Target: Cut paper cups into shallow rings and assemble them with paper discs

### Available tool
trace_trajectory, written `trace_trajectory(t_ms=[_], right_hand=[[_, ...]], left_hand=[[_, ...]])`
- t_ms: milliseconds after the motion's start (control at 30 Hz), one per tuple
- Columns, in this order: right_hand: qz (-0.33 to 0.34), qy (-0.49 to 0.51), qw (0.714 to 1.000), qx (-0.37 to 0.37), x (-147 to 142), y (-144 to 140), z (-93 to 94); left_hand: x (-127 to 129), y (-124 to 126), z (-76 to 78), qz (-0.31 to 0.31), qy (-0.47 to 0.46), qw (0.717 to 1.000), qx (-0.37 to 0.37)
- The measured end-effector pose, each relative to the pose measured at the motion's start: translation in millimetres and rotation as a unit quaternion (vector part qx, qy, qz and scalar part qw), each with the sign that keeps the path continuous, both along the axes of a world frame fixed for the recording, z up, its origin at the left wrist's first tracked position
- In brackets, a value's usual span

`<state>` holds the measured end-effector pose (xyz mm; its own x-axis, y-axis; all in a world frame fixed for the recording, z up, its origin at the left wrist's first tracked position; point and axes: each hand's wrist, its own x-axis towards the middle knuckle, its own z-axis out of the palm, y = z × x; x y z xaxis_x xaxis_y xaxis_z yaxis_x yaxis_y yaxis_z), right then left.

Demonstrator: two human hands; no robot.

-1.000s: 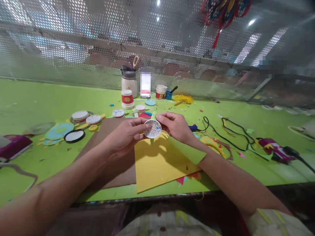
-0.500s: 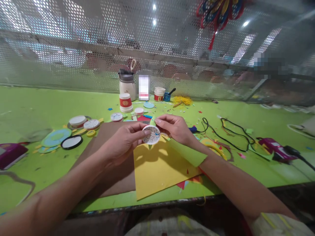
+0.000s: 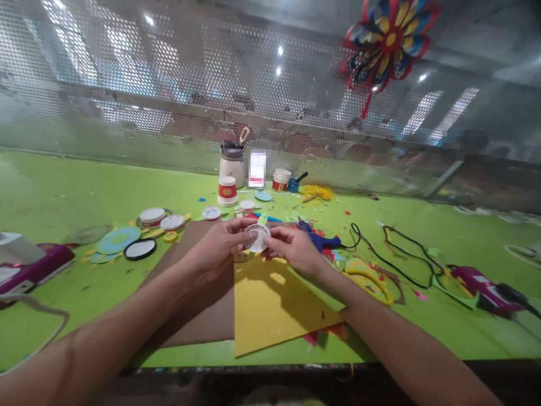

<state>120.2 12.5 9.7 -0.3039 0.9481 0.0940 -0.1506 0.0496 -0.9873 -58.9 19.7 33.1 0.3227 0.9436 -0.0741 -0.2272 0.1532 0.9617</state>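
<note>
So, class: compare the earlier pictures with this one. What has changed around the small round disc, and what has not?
The right hand slid from the top edge of the small white patterned round disc down to its right side. The view tilted up, showing the whole pinwheel. The left hand still pinches the disc above the yellow foam sheet.

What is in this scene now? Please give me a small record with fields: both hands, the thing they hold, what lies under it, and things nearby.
left hand: left hand grips the left edge of the round disc
right hand: right hand pinches the disc's right edge
held thing: small white disc with printed lines, raised above the table
under it: yellow sheet lying on a brown sheet, on the green table
nearby left: round discs and a black ring
nearby right: blue glue gun, black cable
behind: red and white cup
</note>
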Motion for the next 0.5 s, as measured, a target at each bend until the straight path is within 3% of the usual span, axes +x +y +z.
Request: trace_trajectory(t_ms=[300, 500], right_hand=[[-0.039, -0.014, 0.999, 0.009, -5.6, -6.0, 0.5], [-0.044, -0.065, 0.997, -0.008, 6.1, 0.2, -7.8]], left_hand=[[-4.0, 6.3, -0.1, 0.014, 0.015, 0.999, 0.029], [-40.2, 21.4, 3.5, 0.056, 0.108, 0.993, 0.001]])
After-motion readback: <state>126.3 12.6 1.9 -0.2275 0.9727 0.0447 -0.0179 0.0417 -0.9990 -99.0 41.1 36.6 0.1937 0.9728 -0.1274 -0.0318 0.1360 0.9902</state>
